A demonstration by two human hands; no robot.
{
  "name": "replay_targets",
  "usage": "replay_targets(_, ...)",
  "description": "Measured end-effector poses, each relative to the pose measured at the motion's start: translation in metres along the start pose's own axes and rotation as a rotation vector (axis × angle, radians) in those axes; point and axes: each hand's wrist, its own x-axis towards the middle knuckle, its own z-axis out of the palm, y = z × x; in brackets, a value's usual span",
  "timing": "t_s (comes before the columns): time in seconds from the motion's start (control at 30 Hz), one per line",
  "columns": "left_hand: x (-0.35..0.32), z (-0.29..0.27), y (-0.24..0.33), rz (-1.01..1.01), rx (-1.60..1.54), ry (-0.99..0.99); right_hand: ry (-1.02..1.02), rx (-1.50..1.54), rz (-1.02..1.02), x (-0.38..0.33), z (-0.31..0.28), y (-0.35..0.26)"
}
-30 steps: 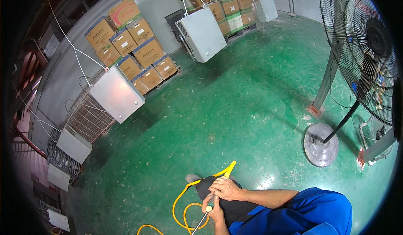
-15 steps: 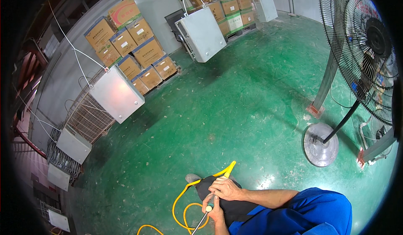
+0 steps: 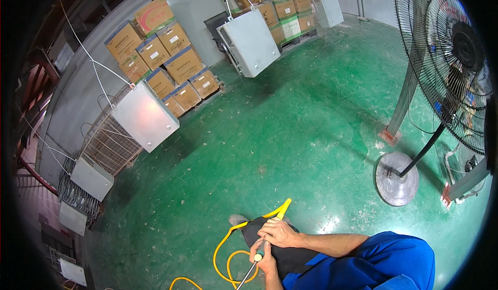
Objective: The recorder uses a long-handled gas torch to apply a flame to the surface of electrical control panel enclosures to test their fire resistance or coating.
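My left hand (image 3: 266, 263) is closed round a tool with a pale, round collar (image 3: 258, 258) and a thin metal rod (image 3: 244, 279) that slants down to the lower left. Directly above it, my right hand (image 3: 278, 233) is closed with curled fingers, touching the left hand's fingertips. What sits between the two hands is hidden. A yellow hose (image 3: 215, 256) loops beside them at the left, and a bent yellow piece (image 3: 285, 207) sticks up just beyond the right hand. Dark cloth covers my leg under both hands.
Pale metal boxes (image 3: 145, 116) hang on white wires at the left and back. Stacked cartons (image 3: 181, 64) stand by the wall, near a wire rack (image 3: 111, 147). At the right, a large caged fan (image 3: 467, 46) rises from a round base (image 3: 397, 178) beside metal posts (image 3: 402, 101).
The hanging boxes have shifted very slightly to the right. Both hands, the tool and the hose look the same.
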Motion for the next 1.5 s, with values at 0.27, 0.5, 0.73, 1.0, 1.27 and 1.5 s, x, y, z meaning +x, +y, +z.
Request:
replay_targets(0.27,0.001,0.001,0.001,0.001,-0.035,-0.015,0.013,-0.006,-0.012,-0.001,0.002,0.003)
replay_targets(0.5,0.001,0.001,0.004,-0.005,-0.006,-0.026,0.013,-0.003,-0.012,-0.001,0.001,0.002)
replay_targets(0.73,0.002,0.001,0.004,-0.003,-0.003,-0.019,-0.006,-0.005,0.0,0.0,0.001,0.002)
replay_targets(1.0,0.002,0.001,0.003,-0.007,-0.008,-0.023,-0.01,-0.007,0.011,-0.001,0.002,0.003)
replay_targets(1.27,0.001,-0.001,0.001,-0.026,0.002,-0.011,0.002,-0.021,-0.016,-0.001,0.002,0.003)
replay_targets(1.5,0.0,0.002,0.007,-0.01,0.007,0.003,-0.006,-0.006,0.004,-0.001,0.001,0.001)
